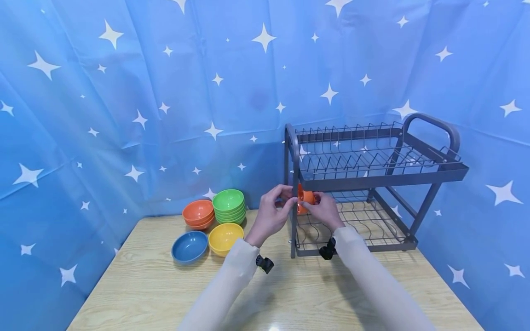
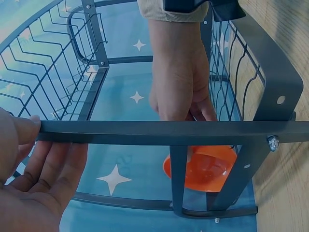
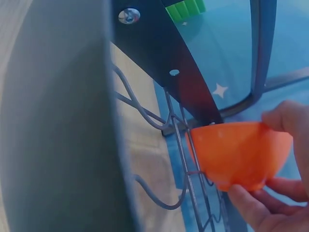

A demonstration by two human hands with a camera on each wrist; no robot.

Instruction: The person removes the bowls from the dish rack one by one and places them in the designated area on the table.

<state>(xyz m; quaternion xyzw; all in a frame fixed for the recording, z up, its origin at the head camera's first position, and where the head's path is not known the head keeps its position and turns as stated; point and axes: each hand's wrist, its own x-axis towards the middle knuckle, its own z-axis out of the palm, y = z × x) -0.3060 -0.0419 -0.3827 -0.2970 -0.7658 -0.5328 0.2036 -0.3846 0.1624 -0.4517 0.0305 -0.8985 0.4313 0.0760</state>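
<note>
In the head view, my left hand (image 1: 272, 212) holds the left front post of a dark grey two-tier dish rack (image 1: 372, 181). The left wrist view has the thumb on one side of that post (image 2: 120, 131) and the fingers on the other. Inside the lower tier, at its left end, my right hand (image 1: 325, 212) pinches an orange bowl (image 3: 241, 152). This bowl is tipped on its side against the wires of the lower tier. Between thumb and fingers, its rim and base are gripped, as the right wrist view shows. Part of it is hidden behind the post in the head view.
Left of the rack, a stack of green bowls (image 1: 229, 207) stands beside stacked orange bowls (image 1: 198, 214). In front of them are a yellow bowl (image 1: 225, 238) and a blue bowl (image 1: 189, 247). A starred blue curtain (image 1: 165, 133) hangs behind the wooden table (image 1: 153, 294).
</note>
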